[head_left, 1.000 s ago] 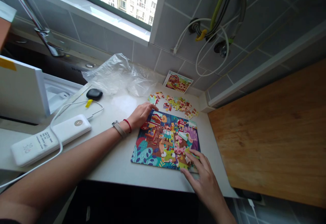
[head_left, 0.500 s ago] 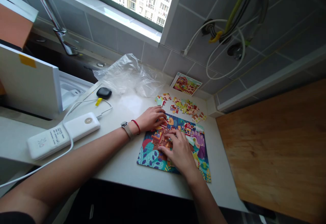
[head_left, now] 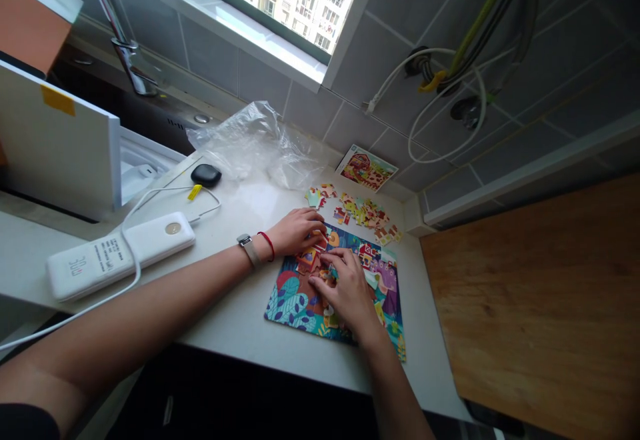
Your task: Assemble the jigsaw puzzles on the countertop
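Note:
A colourful jigsaw board [head_left: 287, 303] lies on the white counter, with several puzzle pieces [head_left: 311, 260] joined or loosely laid on it. My left hand [head_left: 299, 230] rests at its upper left edge, fingers bent over a reddish puzzle piece; its thumb is mostly hidden. Over the middle of the board is my right hand [head_left: 347, 290], thumb and bent fingers around brown-red puzzle pieces lying flat. Its palm hides part of the picture. Beyond the board, loose puzzle pieces [head_left: 367, 212] lie in a heap. A picture card [head_left: 367, 168] leans against the tiled wall.
A crumpled clear plastic bag [head_left: 260, 147] lies behind my left hand. On the left are a black oval case [head_left: 206, 175], a white power bank [head_left: 120, 253] with a cable, and a white box [head_left: 55, 140] by the sink. A wooden board [head_left: 530, 293] borders the right side.
My right hand has shifted slightly away from me across the board. The red-brown pieces near its fingertips sit closer to those under my left hand, which stays in place.

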Demonstrator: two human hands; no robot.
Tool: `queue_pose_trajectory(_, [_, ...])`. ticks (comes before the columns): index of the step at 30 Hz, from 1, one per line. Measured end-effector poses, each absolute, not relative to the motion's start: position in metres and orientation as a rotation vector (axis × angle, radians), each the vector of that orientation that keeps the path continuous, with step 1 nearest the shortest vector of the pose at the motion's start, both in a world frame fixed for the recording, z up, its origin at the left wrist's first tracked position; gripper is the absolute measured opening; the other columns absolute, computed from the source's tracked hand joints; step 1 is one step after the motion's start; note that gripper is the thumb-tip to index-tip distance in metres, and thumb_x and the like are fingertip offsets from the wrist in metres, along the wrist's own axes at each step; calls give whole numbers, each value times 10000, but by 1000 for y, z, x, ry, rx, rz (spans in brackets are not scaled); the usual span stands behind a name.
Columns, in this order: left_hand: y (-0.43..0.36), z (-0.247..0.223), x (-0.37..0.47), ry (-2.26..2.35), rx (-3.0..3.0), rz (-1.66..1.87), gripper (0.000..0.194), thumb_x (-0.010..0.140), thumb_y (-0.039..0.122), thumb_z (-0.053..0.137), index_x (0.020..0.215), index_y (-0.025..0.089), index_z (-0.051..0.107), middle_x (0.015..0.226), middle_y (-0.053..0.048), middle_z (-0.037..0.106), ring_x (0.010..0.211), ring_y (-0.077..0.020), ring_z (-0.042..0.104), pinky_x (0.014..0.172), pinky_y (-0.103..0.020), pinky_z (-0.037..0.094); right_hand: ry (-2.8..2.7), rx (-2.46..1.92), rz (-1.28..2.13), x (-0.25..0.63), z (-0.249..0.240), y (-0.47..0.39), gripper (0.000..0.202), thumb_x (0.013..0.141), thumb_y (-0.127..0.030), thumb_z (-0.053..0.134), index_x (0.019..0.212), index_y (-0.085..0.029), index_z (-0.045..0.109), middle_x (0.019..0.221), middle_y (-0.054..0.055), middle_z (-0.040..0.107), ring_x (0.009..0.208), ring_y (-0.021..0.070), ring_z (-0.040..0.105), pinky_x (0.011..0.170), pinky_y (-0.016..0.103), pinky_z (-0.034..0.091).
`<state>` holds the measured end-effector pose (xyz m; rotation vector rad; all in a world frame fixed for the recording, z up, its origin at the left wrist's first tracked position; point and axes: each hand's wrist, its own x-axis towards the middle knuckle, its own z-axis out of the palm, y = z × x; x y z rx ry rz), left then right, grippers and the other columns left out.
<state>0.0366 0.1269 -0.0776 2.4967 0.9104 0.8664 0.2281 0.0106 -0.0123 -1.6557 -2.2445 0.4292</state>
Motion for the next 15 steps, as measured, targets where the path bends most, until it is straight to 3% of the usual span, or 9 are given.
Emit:
queue_pose_trajectory(5, [126, -76, 37, 913, 2481, 874, 199, 1019, 330, 623, 1100, 223, 770, 1249, -109, 716, 1229, -309, 626, 1085, -485, 500, -2431, -1592, 387, 225, -8, 8, 407, 945, -332, 754, 1345, -276, 709, 1506, 120, 542, 1387, 343, 489, 1167, 563, 449])
queue_pose_trajectory(15, [126, -77, 36, 907, 2480, 871, 203, 1022, 325, 621, 1119, 222, 768, 1250, -108, 717, 1234, -306, 629, 1093, -488, 504, -2458, -1607, 396, 227, -13, 5, 333, 989, -347, 687, 1312, -286, 743, 1567, 127, 507, 1486, 357, 425, 1212, 612, 396])
